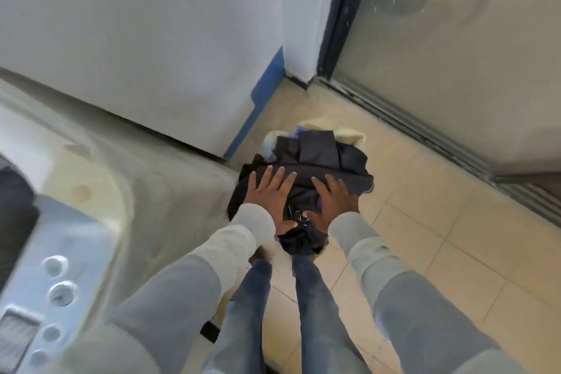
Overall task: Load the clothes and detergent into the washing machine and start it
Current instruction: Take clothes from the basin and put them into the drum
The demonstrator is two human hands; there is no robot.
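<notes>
From the head camera I look down on my two hands spread flat over a heap of dark clothes [306, 173] on the tiled floor [425, 222]. My left hand [270, 191] presses the near-left part of the heap, fingers straight and fanned apart, thumb lying along the cloth. My right hand [331, 200] presses just beside it on the right, fingers likewise straight and apart; neither grip is closed around any fabric. Both arms wear pale grey sleeves [236, 240], and my legs in blue jeans [306, 297] stand just short of the heap. Pale yellow and light blue cloth [315, 126] shows at the far edge of the pile. The heap sits at the right edge of the washing machine [91, 176], whose worn white top fills the left of the view; its control panel with round buttons [57, 291] lies at the near-left corner, blurred. A white wall with blue trim [264, 85] rises behind, and a frosted glass sliding door [455, 55] stands to the right.
</notes>
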